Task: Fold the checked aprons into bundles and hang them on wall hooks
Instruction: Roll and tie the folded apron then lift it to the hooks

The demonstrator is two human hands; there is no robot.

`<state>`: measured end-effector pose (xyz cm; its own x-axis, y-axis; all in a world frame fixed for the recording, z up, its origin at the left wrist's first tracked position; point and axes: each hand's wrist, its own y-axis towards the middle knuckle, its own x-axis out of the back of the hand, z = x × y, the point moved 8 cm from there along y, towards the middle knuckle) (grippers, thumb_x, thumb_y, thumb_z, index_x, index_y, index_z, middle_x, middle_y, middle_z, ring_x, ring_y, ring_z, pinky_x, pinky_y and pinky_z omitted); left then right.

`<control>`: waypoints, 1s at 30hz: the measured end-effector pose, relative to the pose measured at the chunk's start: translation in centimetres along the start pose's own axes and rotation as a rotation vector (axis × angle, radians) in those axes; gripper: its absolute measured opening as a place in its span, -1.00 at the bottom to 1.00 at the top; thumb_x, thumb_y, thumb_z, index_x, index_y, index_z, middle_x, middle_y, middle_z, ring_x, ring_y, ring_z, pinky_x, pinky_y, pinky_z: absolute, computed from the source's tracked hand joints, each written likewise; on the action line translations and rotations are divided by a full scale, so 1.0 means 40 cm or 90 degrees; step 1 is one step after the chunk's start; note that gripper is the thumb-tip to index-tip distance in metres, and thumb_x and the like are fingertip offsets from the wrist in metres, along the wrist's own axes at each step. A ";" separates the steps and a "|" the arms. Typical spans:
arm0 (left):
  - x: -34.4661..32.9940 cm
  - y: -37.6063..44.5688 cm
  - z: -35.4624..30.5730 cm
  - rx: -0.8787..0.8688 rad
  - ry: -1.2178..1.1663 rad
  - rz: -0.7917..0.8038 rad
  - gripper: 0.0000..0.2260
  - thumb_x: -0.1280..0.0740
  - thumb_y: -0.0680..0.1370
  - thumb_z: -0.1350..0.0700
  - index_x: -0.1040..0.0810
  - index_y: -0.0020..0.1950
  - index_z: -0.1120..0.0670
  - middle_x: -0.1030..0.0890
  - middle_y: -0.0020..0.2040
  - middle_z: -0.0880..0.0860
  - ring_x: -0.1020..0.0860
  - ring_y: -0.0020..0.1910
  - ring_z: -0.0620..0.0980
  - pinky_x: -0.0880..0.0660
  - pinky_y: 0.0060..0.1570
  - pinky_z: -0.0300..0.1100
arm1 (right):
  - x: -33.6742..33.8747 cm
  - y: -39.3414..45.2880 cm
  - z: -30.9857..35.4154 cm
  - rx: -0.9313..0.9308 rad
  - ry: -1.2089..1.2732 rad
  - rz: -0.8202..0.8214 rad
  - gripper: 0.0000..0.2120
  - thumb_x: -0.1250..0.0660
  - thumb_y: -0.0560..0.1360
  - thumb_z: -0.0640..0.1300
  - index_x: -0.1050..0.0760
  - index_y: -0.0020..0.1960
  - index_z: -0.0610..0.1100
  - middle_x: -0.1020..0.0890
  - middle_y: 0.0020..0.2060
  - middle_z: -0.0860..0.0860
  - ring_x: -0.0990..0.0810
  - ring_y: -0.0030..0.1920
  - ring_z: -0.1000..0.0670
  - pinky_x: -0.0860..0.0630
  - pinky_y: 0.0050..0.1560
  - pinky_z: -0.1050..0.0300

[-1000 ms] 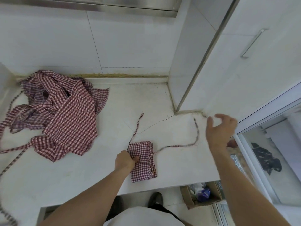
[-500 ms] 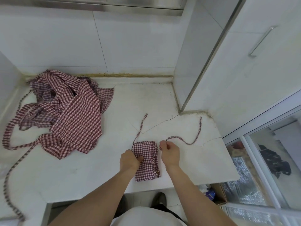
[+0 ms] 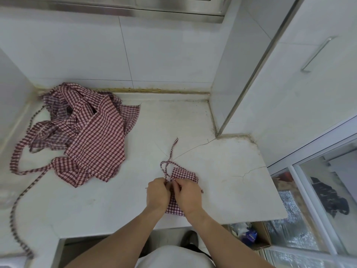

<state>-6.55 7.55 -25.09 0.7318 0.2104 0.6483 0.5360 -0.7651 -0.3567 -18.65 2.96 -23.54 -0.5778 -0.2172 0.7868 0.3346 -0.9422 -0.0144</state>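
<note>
Checked bundle, hands pinching strap

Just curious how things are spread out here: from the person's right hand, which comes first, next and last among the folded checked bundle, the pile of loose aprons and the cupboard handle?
1. Folded bundle: under the right hand, touching it.
2. Pile of loose aprons: to the left on the counter.
3. Cupboard handle: far upper right.

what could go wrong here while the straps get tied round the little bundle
The strap is only loosely looped, so the folded bundle may spring open if the left hand or right hand lets go. A long tie from the apron pile trails off the counter edge and could snag, dragging the pile down.
</note>
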 end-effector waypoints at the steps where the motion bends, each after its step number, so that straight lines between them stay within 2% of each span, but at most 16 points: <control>1: 0.008 -0.005 0.001 -0.016 -0.010 -0.009 -0.68 -0.28 0.62 0.13 -0.51 -0.34 0.09 -0.55 -0.40 -0.04 -0.48 -0.42 -0.13 -0.28 -0.45 -0.33 | -0.004 0.004 -0.001 -0.018 -0.007 0.004 -0.75 -0.23 0.61 -0.04 -0.59 -0.16 -0.09 -0.63 -0.30 0.02 -0.54 -0.30 0.03 -0.46 -0.24 0.12; 3: 0.025 -0.013 -0.004 -0.073 -0.005 -0.034 -0.66 -0.31 0.62 0.09 -0.52 -0.36 0.06 -0.54 -0.42 -0.07 -0.46 -0.43 -0.13 -0.30 -0.41 -0.31 | -0.004 0.008 -0.005 -0.065 0.009 0.004 -0.78 -0.19 0.64 -0.07 -0.54 -0.09 -0.10 -0.60 -0.28 0.03 -0.55 -0.28 0.00 -0.43 -0.24 0.10; 5: 0.033 -0.021 -0.018 -0.164 0.017 -0.061 -0.75 -0.35 0.60 0.09 -0.61 -0.28 0.06 -0.60 -0.31 -0.06 -0.50 -0.34 -0.11 -0.39 -0.29 -0.29 | -0.002 0.013 -0.011 -0.105 0.032 0.014 -0.81 -0.17 0.65 -0.10 -0.52 -0.04 -0.12 -0.59 -0.24 0.02 -0.53 -0.25 -0.01 -0.40 -0.21 0.10; 7: 0.034 -0.030 -0.040 -0.253 0.023 -0.066 -0.88 -0.39 0.57 0.16 -0.69 -0.14 0.11 -0.61 -0.17 -0.06 -0.50 -0.23 -0.14 -0.39 -0.17 -0.42 | -0.002 0.018 -0.004 -0.101 0.043 0.037 -0.81 -0.19 0.62 -0.16 -0.58 0.04 -0.15 -0.65 -0.16 -0.02 -0.57 -0.18 -0.03 -0.45 -0.15 0.11; 9: 0.033 -0.036 -0.067 -0.335 0.027 -0.062 -0.94 -0.42 0.53 0.23 -0.70 -0.06 0.14 -0.60 -0.11 -0.05 -0.48 -0.15 -0.17 -0.36 -0.08 -0.53 | -0.003 0.018 0.003 -0.092 0.066 0.067 -0.83 -0.21 0.57 -0.26 -0.58 -0.08 -0.16 -0.63 -0.21 -0.05 -0.53 -0.21 -0.01 -0.39 -0.25 0.24; 12: 0.032 -0.044 -0.102 -0.437 0.026 -0.058 -0.91 -0.45 0.50 0.27 -0.70 -0.02 0.16 -0.63 -0.05 0.01 -0.48 -0.04 -0.18 -0.33 0.08 -0.55 | -0.004 0.017 -0.004 -0.096 0.077 0.109 -0.77 -0.22 0.54 -0.29 -0.42 -0.28 -0.12 -0.55 -0.32 -0.04 -0.45 -0.31 0.02 -0.27 -0.39 0.34; 15: 0.034 -0.042 -0.120 -0.463 0.009 -0.025 -0.91 -0.41 0.54 0.23 -0.71 -0.01 0.14 -0.67 -0.02 0.00 -0.53 -0.02 -0.16 -0.37 0.11 -0.50 | -0.010 0.014 -0.022 -0.105 0.149 0.145 -0.67 -0.26 0.52 -0.28 -0.34 -0.37 -0.03 -0.49 -0.34 0.05 -0.44 -0.33 0.09 -0.30 -0.34 0.33; 18: 0.022 -0.034 -0.131 -0.453 0.036 0.036 -0.84 -0.35 0.59 0.17 -0.66 -0.15 0.15 -0.67 -0.20 0.03 -0.54 -0.20 -0.05 -0.49 -0.03 -0.16 | -0.008 -0.003 -0.026 -0.084 0.225 0.169 -0.82 -0.38 0.49 -0.20 -0.54 -0.29 -0.09 -0.57 -0.25 -0.01 -0.56 -0.21 0.02 -0.47 -0.16 0.21; 20: 0.015 -0.020 -0.132 -0.408 0.052 0.090 -0.80 -0.31 0.61 0.15 -0.59 -0.19 0.16 -0.62 -0.27 0.03 -0.52 -0.27 -0.04 -0.49 -0.14 -0.07 | -0.009 -0.009 -0.030 -0.079 0.241 0.171 -0.88 -0.43 0.47 -0.15 -0.62 -0.19 -0.19 -0.61 -0.19 -0.04 -0.59 -0.16 -0.01 -0.51 -0.10 0.14; 22: 0.010 -0.013 -0.141 -0.395 0.079 0.130 -0.79 -0.28 0.63 0.14 -0.54 -0.18 0.17 -0.59 -0.27 0.04 -0.51 -0.28 -0.02 -0.48 -0.18 -0.06 | -0.014 -0.007 -0.037 -0.104 0.234 0.162 -0.83 -0.40 0.50 -0.14 -0.62 -0.17 -0.24 -0.61 -0.20 -0.05 -0.58 -0.19 -0.02 -0.51 -0.12 0.13; 26: 0.006 -0.014 -0.160 -0.426 0.205 0.162 -0.80 -0.22 0.64 0.11 -0.54 -0.10 0.17 -0.57 -0.18 0.07 -0.46 -0.22 -0.01 -0.45 -0.14 -0.09 | -0.027 0.003 -0.035 -0.132 0.191 0.154 -0.71 -0.27 0.57 -0.23 -0.50 -0.30 -0.31 -0.50 -0.38 -0.03 -0.43 -0.35 0.02 -0.41 -0.28 0.13; 28: 0.006 -0.010 -0.154 -0.429 0.255 0.176 -0.76 -0.18 0.66 0.08 -0.56 -0.05 0.17 -0.53 -0.13 0.05 -0.44 -0.17 -0.02 -0.43 -0.10 -0.10 | -0.032 0.004 -0.032 -0.131 0.179 0.157 -0.66 -0.26 0.56 -0.24 -0.43 -0.39 -0.18 -0.49 -0.41 -0.01 -0.43 -0.35 0.02 -0.44 -0.25 0.01; 30: 0.007 -0.007 -0.144 -0.419 0.336 0.182 -0.69 -0.09 0.69 0.01 -0.56 0.01 0.14 -0.49 -0.09 0.04 -0.42 -0.13 -0.02 -0.38 -0.07 -0.14 | -0.027 0.003 -0.028 -0.129 0.177 0.153 -0.62 -0.26 0.57 -0.21 -0.34 -0.41 -0.05 -0.46 -0.41 0.04 -0.40 -0.36 0.06 -0.41 -0.26 0.09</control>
<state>-8.92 4.30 -20.94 0.4240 -0.2254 0.8772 -0.1062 -0.9742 -0.1990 -18.82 2.82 -25.08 -0.6888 -0.4719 0.5503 0.3480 -0.8812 -0.3200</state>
